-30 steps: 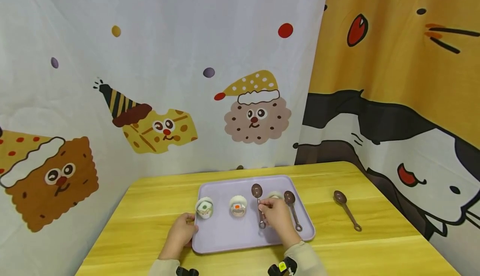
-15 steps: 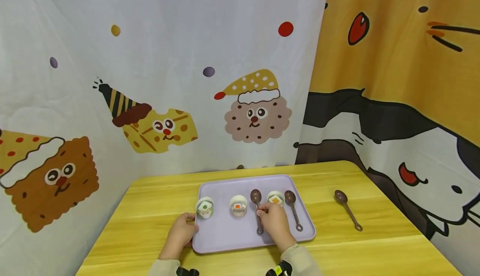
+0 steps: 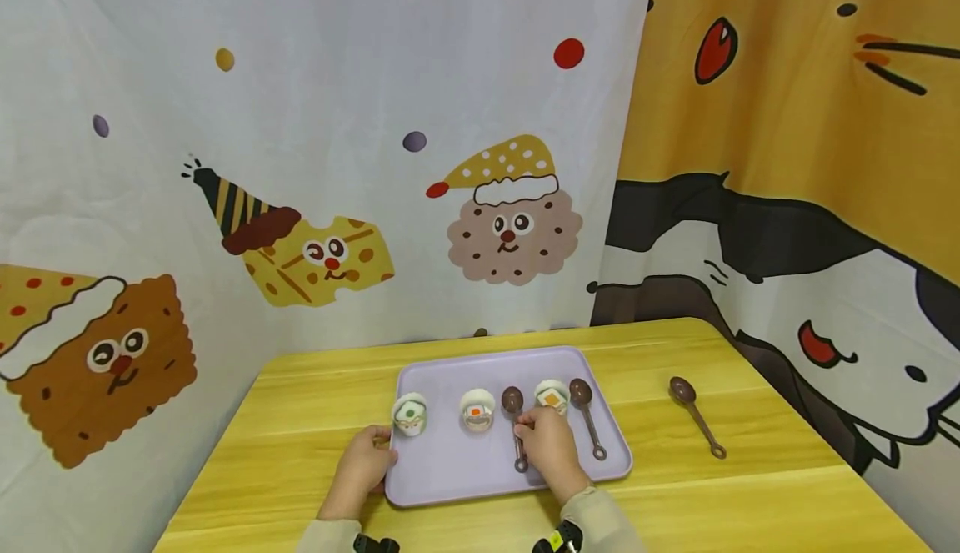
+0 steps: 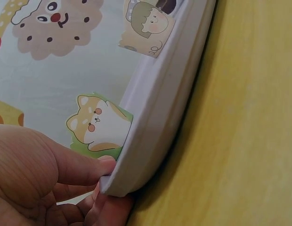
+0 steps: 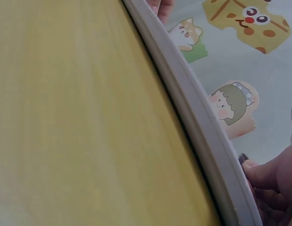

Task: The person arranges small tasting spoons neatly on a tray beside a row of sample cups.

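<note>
In the head view, my left hand point(image 3: 363, 457) pinches the left edge of a lilac tray point(image 3: 457, 470). The left wrist view has its thumb on top of the rim and fingers below. My right hand point(image 3: 553, 449) pinches the handle of a brown spoon point(image 3: 512, 400) lying lengthwise on the tray, between two small pale cup-like pieces. The middle piece point(image 3: 477, 411) carries an orange mark, the right piece point(image 3: 552, 396) a yellow one. A third piece point(image 3: 409, 415), marked green, stands near my left hand. Another brown spoon point(image 3: 581, 392) lies at the tray's right.
A third brown spoon point(image 3: 682, 390) lies on the yellow wood-grain table point(image 3: 750, 486), right of the tray. Behind the table hangs a white curtain point(image 3: 337, 119) printed with cartoon characters. Cartoon pictures of a dog point(image 4: 101, 123) and a girl point(image 4: 148, 21) show beside the tray rim.
My right hand has drawn the spoon slightly toward me and left, uncovering the yellow-marked piece. My left hand has stayed on the tray edge.
</note>
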The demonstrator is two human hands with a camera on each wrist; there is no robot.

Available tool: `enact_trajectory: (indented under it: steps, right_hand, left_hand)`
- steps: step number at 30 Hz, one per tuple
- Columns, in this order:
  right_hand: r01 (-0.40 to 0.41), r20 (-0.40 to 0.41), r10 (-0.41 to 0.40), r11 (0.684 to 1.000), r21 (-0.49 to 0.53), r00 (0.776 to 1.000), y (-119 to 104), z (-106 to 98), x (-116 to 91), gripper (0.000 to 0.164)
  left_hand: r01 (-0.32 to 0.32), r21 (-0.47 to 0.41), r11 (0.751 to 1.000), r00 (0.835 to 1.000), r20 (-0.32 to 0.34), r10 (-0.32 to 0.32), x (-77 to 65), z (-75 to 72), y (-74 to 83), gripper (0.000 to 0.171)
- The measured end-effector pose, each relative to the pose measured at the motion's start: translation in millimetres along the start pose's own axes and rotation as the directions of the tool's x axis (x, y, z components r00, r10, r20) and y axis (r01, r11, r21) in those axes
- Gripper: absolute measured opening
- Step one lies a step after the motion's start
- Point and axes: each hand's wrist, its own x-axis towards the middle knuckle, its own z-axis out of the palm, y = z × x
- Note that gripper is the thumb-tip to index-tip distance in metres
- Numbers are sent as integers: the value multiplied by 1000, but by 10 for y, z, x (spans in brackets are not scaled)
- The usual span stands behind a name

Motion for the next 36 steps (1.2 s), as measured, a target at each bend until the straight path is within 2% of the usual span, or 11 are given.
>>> enact_trajectory:
  steps: [4, 7, 16, 19, 23, 27, 31, 36]
  right_hand:
    - [51, -14, -54, 992, -119, 998, -6, 3, 10, 6]
    - [66, -18, -69, 986, -150, 997, -10, 3, 13, 8]
    - [19, 3, -19, 997, -79, 1000, -3, -38, 15, 8]
    - [21, -23, -23, 997, -78, 999, -7, -106, 38, 7]
    - [-21, -39, 22, 1000, 15, 999, -41, -351, 114, 7]
    - [-91, -36, 98, 984, 153, 995, -12, -701, 214, 11]
    - [-103, -60, 113, 985, 141, 992, 143, -1068, 289, 17]
    - [-107, -79, 110, 993, 43, 991, 484, -1465, 335, 23]
  left_hand:
    - [2, 5, 1000, 1000, -3, -2, 9, -3, 3, 39]
    - [5, 14, 1000, 1000, -4, -5, 15, -11, 13, 40]
    - [4, 13, 1000, 1000, 0, -4, 4, -9, 39, 40]
    - [-1, 5, 1000, 1000, 3, 1, 0, 5, 47, 40]
    - [-9, -5, 1000, 1000, 7, 9, -8, 22, 46, 40]
    - [-10, -1, 1000, 1000, 1, 10, -8, 21, 26, 39]
    - [0, 10, 1000, 1000, -5, 0, -4, 14, 9, 40]
    - [6, 16, 1000, 1000, -6, -6, 2, 19, -8, 39]
